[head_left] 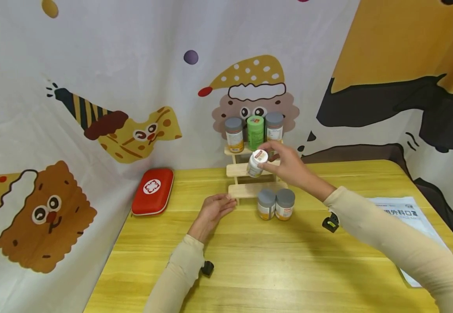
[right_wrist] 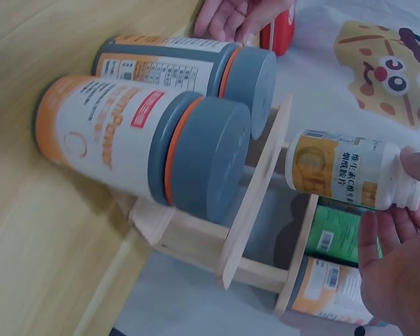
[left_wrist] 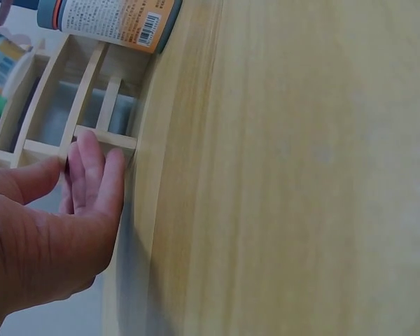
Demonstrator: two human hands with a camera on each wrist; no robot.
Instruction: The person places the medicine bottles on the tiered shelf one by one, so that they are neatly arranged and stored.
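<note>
A small white pill bottle [head_left: 254,164] with a white lid is tilted in my right hand [head_left: 285,163], which pinches it near the lid above the middle step of a wooden three-step rack [head_left: 255,190]. The right wrist view shows the bottle's gold and white label [right_wrist: 336,168]. My left hand [head_left: 214,211] holds the left end of the rack's lowest step between thumb and fingers. On the top step stand a grey-lidded jar [head_left: 234,135], a green bottle [head_left: 255,134] and another grey-lidded jar [head_left: 274,126], partly hidden by my right hand.
Two more grey-lidded jars [head_left: 266,204] stand side by side on the table [head_left: 250,261], before the rack's right half. A red zip case [head_left: 153,191] lies at the left. On the right, a flat white packet [head_left: 402,208] is partly under my right arm. A printed curtain [head_left: 152,52] hangs behind.
</note>
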